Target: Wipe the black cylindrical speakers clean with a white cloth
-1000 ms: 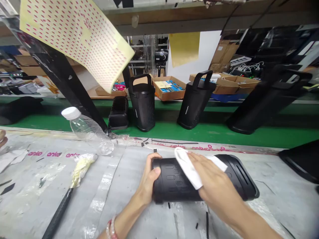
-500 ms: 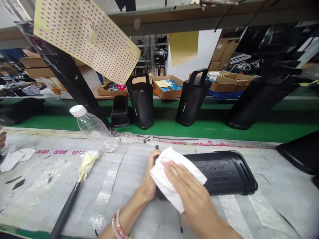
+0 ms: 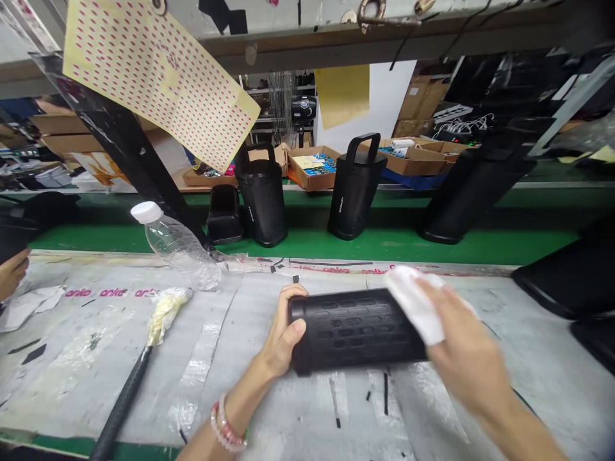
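A black speaker (image 3: 355,330) with an embossed pattern lies lengthwise across the grey-white covered bench (image 3: 269,416). My left hand (image 3: 283,333) is closed around its left end, thumb on the top face. My right hand (image 3: 464,339), somewhat blurred, presses a white cloth or tissue (image 3: 417,301) at the speaker's right end, which the cloth and hand hide. The exact finger position under the cloth does not show.
Left stand a tilted clear bottle (image 3: 175,246) and a black-handled tool with a wrapped head (image 3: 163,317). Several black speakers (image 3: 358,186) stand on the green strip (image 3: 307,218) behind. Another person's hand (image 3: 13,275) shows at the left edge. A dotted sticker sheet (image 3: 158,77) hangs above.
My right hand has slid the white cloth from the speaker's left part to its right end, uncovering the patterned face. My left hand stays on the left end. At far left, a dark object appears in the other person's hand.
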`<state>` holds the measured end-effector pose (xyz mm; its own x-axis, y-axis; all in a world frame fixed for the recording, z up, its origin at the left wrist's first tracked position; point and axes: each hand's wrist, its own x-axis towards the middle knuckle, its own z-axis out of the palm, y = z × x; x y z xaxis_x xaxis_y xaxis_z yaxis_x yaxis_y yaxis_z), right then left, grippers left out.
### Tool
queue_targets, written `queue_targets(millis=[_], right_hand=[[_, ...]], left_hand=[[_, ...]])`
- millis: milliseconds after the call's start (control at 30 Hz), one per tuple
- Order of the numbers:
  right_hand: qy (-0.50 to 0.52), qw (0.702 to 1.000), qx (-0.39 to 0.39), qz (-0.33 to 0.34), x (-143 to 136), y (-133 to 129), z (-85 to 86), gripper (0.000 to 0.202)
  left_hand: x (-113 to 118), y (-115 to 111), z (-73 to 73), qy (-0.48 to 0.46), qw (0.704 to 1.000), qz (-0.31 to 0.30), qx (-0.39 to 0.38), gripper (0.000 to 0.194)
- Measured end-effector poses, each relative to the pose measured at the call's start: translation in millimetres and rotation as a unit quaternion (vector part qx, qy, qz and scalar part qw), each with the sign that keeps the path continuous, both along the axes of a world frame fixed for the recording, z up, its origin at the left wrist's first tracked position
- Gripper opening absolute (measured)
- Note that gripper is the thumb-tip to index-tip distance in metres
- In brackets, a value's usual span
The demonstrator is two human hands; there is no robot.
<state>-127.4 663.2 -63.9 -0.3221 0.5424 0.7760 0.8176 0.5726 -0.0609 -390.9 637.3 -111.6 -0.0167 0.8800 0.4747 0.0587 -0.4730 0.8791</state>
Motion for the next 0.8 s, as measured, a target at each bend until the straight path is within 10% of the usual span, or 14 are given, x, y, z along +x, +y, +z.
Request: queue_targets(millis=[100,233,433,800], right_hand=[[0.090,0.975,-0.131,-0.155,24,21,18.7,0.047],[0.148,0.957,-0.234,-0.087,18,22,24.4,0.047],[0.195,0.951,-0.232,-0.058,14,10,17.0,0.052],[0.195,0.965,-0.164,-0.060,20,6,0.0,0.046]], left_hand=[[-3,-6,9.4,0.056,0.998,-0.011,0.023,0.041],[4,-27,40.4,0.153,0.988,0.009,-0.026,0.023],[35,-50,75.1,0.280,0.936,0.122,-0.173,0.032],[51,-52,77.4,0.224,0.938,0.165,-0.207,0.019]])
